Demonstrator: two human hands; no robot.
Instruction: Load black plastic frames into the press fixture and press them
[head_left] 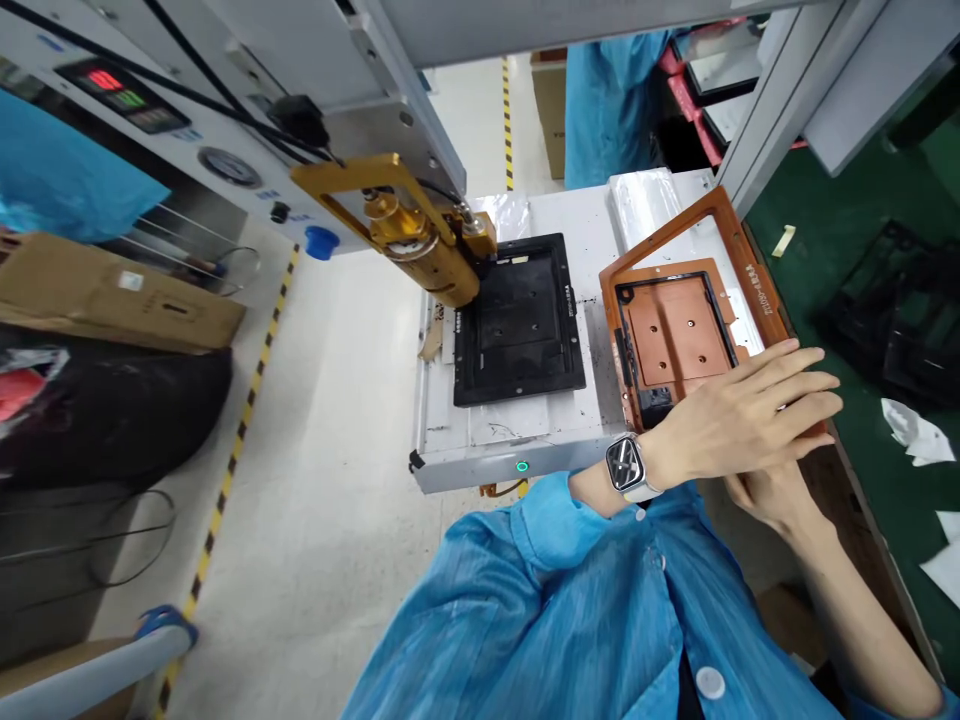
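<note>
A: State of the hands?
B: The left hand [750,410] is spreading flat, fingers extended and slightly parted, over the near right corner of the orange frame [761,275]. The right hand [776,492] is lying below it, partly hidden; whether it is gripping, one cannot tell. A watch [625,465] is circling the left wrist.
A: Position of the frame?
B: It is sitting at the right of the white table [517,428], surrounding an orange plate [660,345] that is showing a black border and small holes.
A: Beside that?
B: A black fixture [517,320] is resting flat to the left, well apart from both hands. A gold cylinder [442,272] is overhanging its far left corner. A green-ringed button [523,466] is glowing on the table's front edge.
A: Farther out?
B: Black frames [900,310] and white scraps [919,432] are lying on the green surface [802,205] at right. A digital display [124,95] is glowing red and green at upper left. A person in blue [607,110] is standing beyond the table.
</note>
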